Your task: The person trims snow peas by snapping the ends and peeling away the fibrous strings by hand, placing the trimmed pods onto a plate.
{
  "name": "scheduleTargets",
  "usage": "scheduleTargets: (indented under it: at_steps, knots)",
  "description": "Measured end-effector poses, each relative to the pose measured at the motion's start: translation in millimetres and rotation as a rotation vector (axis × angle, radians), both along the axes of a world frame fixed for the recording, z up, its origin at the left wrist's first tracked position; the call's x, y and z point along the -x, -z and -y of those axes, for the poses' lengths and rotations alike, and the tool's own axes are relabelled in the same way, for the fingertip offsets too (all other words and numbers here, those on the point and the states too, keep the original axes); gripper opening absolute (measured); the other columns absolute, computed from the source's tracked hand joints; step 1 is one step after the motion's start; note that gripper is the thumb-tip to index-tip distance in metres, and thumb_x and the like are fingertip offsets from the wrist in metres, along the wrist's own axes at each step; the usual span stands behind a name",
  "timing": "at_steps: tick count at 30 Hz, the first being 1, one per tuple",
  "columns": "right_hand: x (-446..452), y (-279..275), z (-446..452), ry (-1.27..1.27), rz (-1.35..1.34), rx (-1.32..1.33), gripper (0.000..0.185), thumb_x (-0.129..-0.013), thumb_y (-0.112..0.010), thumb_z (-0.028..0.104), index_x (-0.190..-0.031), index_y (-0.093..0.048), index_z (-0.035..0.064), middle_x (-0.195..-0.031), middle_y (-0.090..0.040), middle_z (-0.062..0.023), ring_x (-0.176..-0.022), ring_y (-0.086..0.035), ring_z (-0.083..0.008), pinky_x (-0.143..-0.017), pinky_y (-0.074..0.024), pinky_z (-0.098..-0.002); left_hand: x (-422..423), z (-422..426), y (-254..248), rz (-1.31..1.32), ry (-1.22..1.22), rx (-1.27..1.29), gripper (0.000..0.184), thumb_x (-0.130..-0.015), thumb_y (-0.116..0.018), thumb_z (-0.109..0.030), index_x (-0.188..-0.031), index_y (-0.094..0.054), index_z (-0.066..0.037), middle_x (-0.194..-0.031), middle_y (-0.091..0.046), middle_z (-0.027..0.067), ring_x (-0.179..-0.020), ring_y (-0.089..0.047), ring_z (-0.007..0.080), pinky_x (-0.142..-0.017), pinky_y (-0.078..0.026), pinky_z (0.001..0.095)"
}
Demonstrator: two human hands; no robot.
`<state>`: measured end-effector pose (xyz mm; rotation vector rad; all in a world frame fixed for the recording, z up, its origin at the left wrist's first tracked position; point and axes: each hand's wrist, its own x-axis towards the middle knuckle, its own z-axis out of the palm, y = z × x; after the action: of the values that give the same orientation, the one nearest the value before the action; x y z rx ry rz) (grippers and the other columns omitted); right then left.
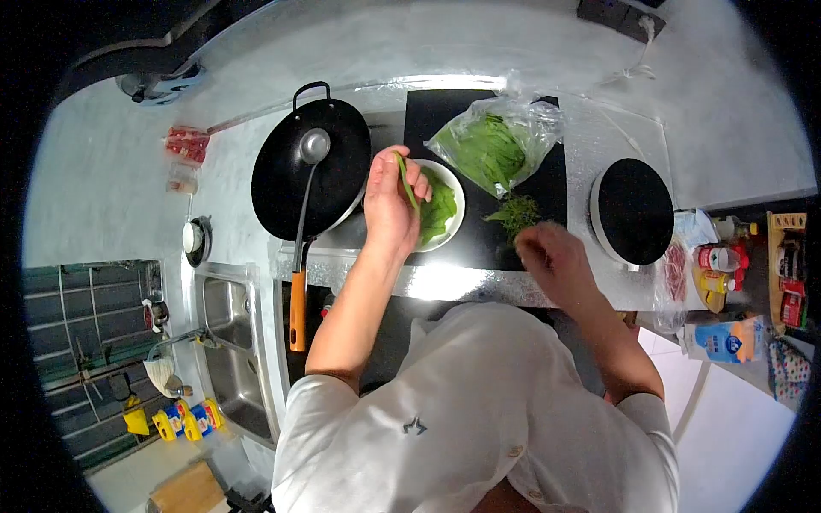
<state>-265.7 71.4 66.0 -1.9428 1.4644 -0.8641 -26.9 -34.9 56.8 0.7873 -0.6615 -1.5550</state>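
My left hand [392, 205] is closed around a long green leaf [405, 181], held at the left rim of a white bowl [461, 212]. More flat green leaves [440, 209] lie inside that bowl. My right hand [552, 256] has its fingers curled in beside a small heap of thin green trimmings [518, 214] on the black cooktop [479, 244]. Whatever those fingers hold, if anything, is hidden and slightly blurred. Behind the heap sits a clear plastic bag [534, 128] full of green leafy vegetables [487, 150].
At left stands a black wok [278, 184] with a ladle [298, 295] resting in it, its orange handle over the counter edge. A round black hotplate [633, 212] is on the right, with bottles [717, 258] past it. A steel sink [231, 359] is far left.
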Motion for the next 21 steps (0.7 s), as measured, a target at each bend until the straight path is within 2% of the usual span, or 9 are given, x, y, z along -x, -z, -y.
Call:
scheduleTargets:
  at_steps: [1,3,6,10,12,15,16,18,21]
  knots:
    - [2.8,16.9,5.4,0.006,-0.001,-0.004,0.01,-0.085,-0.066,0.01,-0.093,-0.064,0.0044,-0.087,-0.066,-0.0146,-0.078,-0.065,-0.0338,-0.069,-0.0515,-0.0429,1.3,-0.2,-0.4,-0.026,0.02,0.009,0.022,-0.105,-0.046,-0.029,-0.11,-0.052,-0.009,-0.075,-0.047,0.0022,-0.067,-0.045,0.0147,-0.064,-0.04,0.0304]
    - [7.2,56.2,26.2,0.086,-0.214,0.164,0.012,-0.086,-0.065,0.01,-0.096,-0.065,0.0051,-0.091,-0.066,-0.0146,-0.085,-0.064,-0.0327,-0.076,-0.0526,-0.0439,5.6,0.4,-1.4,-0.055,0.048,0.021,0.022,-0.105,-0.046,-0.028,-0.112,-0.052,-0.008,-0.075,-0.048,0.0024,-0.067,-0.046,0.0149,-0.065,-0.04,0.0305]
    - [4.9,94.0,38.3,0.061,-0.423,0.33,0.011,-0.088,-0.061,0.011,-0.096,-0.067,0.0055,-0.098,-0.066,-0.0142,-0.092,-0.063,-0.0331,-0.082,-0.0526,-0.0446,8.1,-1.1,-2.4,-0.095,0.069,0.01,0.022,-0.105,-0.046,-0.026,-0.116,-0.052,-0.007,-0.077,-0.049,0.0033,-0.07,-0.048,0.0159,-0.068,-0.042,0.0311]
    - [1.8,91.3,41.4,0.078,-0.499,0.397,0.01,-0.086,-0.063,0.008,-0.095,-0.066,0.0047,-0.099,-0.066,-0.0092,-0.089,-0.063,-0.0321,-0.076,-0.0521,-0.0419,12.7,-4.0,-3.5,-0.091,0.059,0.046,0.02,-0.104,-0.048,-0.022,-0.116,-0.051,-0.006,-0.083,-0.052,0.0044,-0.077,-0.052,0.0184,-0.077,-0.046,0.0337]
    - [-11.7,79.4,43.0,0.117,-0.211,0.321,0.011,-0.085,-0.064,0.008,-0.095,-0.067,0.0051,-0.099,-0.067,-0.0092,-0.089,-0.063,-0.0312,-0.075,-0.0522,-0.0411,19.7,-8.0,-3.1,-0.067,0.05,0.048,0.02,-0.103,-0.049,-0.021,-0.116,-0.051,-0.006,-0.085,-0.052,0.0041,-0.08,-0.054,0.0192,-0.08,-0.046,0.0342]
    - [-36.2,43.5,47.3,0.068,-0.071,0.157,0.014,-0.083,-0.064,0.008,-0.096,-0.068,0.0051,-0.096,-0.066,-0.0093,-0.087,-0.063,-0.0301,-0.075,-0.0524,-0.0403,28.3,-14.0,-2.4,-0.085,0.048,0.048,0.017,-0.104,-0.046,-0.016,-0.116,-0.051,-0.006,-0.087,-0.054,0.0066,-0.083,-0.055,0.0217,-0.085,-0.047,0.0363]
    - [-39.2,38.4,48.8,0.072,-0.071,0.159,0.014,-0.083,-0.064,0.008,-0.096,-0.068,0.0051,-0.096,-0.066,-0.0093,-0.087,-0.063,-0.0301,-0.075,-0.0524,-0.0403,29.5,-13.7,-1.7,-0.085,0.053,0.049,0.017,-0.104,-0.046,-0.016,-0.116,-0.051,-0.006,-0.087,-0.054,0.0066,-0.083,-0.055,0.0217,-0.085,-0.047,0.0363]
    - [-42.8,32.6,52.0,0.045,-0.259,0.214,0.016,-0.083,-0.064,0.007,-0.099,-0.068,0.0044,-0.095,-0.065,-0.0098,-0.088,-0.063,-0.0287,-0.075,-0.0522,-0.039,30.4,-13.2,0.8,-0.086,0.053,0.057,0.017,-0.104,-0.046,-0.016,-0.116,-0.051,-0.005,-0.088,-0.055,0.0067,-0.084,-0.057,0.0214,-0.085,-0.049,0.0366]
    - [-24.6,53.1,46.0,0.035,-0.353,0.188,0.019,-0.083,-0.064,0.006,-0.101,-0.067,0.0029,-0.095,-0.064,-0.0103,-0.092,-0.062,-0.0293,-0.078,-0.0519,-0.0397,26.1,-12.6,-0.4,-0.058,0.022,0.077,0.017,-0.104,-0.047,-0.016,-0.116,-0.052,-0.006,-0.089,-0.057,0.0067,-0.085,-0.059,0.0209,-0.085,-0.051,0.0365]
